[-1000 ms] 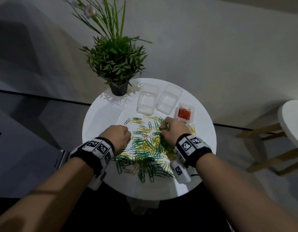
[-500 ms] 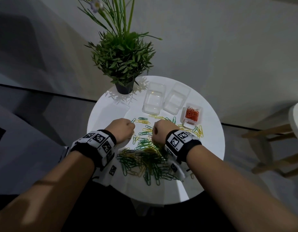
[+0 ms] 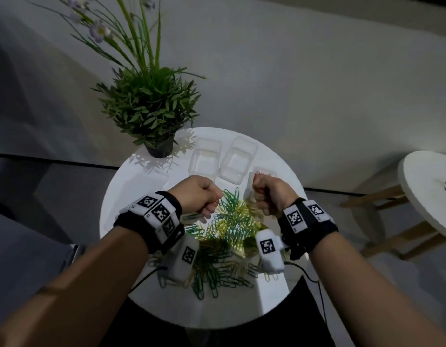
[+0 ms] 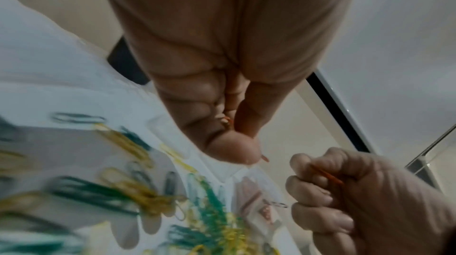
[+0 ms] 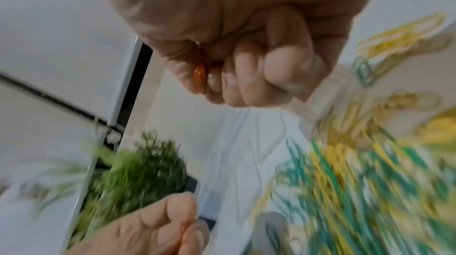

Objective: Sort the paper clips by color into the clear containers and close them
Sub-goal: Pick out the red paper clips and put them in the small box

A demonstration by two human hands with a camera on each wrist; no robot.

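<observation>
A grey wall fills the top of the head view above a round white table [image 3: 167, 306] at lower centre, with a potted green plant [image 3: 151, 108] at upper left. Two empty clear plastic containers [image 3: 205, 156] stand behind the heap of green and yellow paper clips [image 3: 227, 221]. The left hand [image 3: 195, 195] is fisted, pinching an orange clip [image 4: 228, 120]; the right hand [image 3: 269, 194] is curled round an orange paper clip [image 5: 200, 78]. Both should probably be dropped into the third container, hidden behind the right fist, low over its opening.
</observation>
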